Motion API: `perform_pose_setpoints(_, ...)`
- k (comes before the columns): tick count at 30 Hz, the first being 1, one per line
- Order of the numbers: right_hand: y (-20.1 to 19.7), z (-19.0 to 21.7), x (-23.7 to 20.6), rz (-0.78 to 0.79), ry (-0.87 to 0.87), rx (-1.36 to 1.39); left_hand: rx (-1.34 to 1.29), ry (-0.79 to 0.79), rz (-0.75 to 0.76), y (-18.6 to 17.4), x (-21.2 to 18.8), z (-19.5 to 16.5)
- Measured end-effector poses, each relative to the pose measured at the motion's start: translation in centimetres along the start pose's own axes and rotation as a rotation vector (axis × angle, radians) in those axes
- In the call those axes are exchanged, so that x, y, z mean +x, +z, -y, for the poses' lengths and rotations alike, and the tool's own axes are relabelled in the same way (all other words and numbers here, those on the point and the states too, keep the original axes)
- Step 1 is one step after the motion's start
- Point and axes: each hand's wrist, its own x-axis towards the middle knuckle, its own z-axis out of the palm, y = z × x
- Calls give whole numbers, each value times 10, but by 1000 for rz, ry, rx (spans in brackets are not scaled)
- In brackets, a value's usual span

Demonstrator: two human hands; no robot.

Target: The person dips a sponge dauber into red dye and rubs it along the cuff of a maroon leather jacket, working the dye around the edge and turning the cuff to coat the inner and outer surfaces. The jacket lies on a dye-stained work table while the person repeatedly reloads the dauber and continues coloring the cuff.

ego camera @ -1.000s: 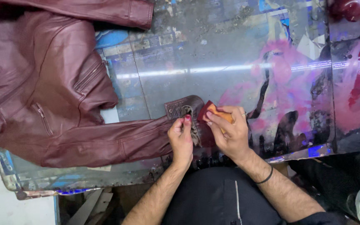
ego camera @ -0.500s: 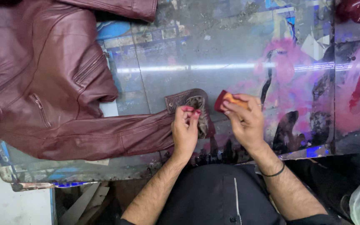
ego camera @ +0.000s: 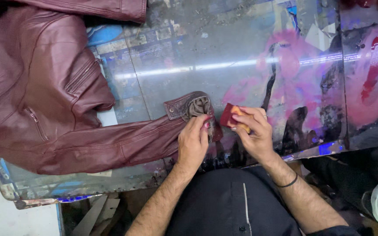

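Head view: maroon jacket (ego camera: 44, 100) is spread on the glass table (ego camera: 224, 48), left side. Its cuff (ego camera: 191, 107) is pinched by the left hand (ego camera: 192, 142). A red-stained sponge (ego camera: 233, 119) is clamped in the right hand (ego camera: 255, 133), just right of the cuff.

The jacket (ego camera: 44, 96) is dark maroon leather, spread flat on the table with its body at the left and one sleeve (ego camera: 123, 144) stretched out to the right along the near edge. Zips run across its front. The cuff (ego camera: 189, 107) at the sleeve's end is turned open, showing a brownish lining and a worn, scuffed strap. The sponge (ego camera: 232, 118) is a small block, dark red on one face and orange beneath, held tilted just right of the cuff, apart from it.
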Motion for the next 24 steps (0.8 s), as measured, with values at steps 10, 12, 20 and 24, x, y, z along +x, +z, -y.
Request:
perform_pose_setpoints(10, 9, 8, 31, 177, -289, 9, -158, -221, 49, 11, -6, 31)
perform_pose_setpoints(12, 16, 3, 40, 169, -282, -63, -357, -164, 42, 16, -6, 43)
perform_pose_setpoints(20, 3, 8, 39, 446, -405, 73, -679, -380, 74, 23, -8, 79)
perform_pose_setpoints(24, 9, 6, 47, 345, -388, 45, -709, -360, 93, 23, -11, 86)
